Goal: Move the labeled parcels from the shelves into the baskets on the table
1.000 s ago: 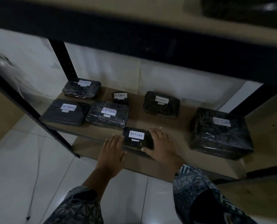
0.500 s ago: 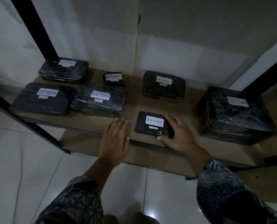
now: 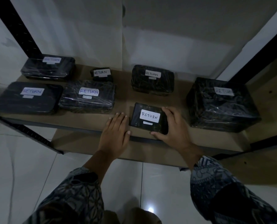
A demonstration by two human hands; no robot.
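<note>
Here right hand (image 3: 175,126) grips a RETURN parcel (image 3: 148,118); left hand (image 3: 116,131) lies flat, released.

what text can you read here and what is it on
"RETURN": front parcel gripped by right hand
"RETURN": small back parcel
"RETURN": back middle parcel
"RETURN": front left parcel
"RETURN": wrapped parcel beside it
Too blurred: back left parcel, large right parcel
Unreadable: small tags under labels

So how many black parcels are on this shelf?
7 parcels: three at the back, two front left, one front centre gripped by the right hand, one big far right. None seems hidden.
</note>
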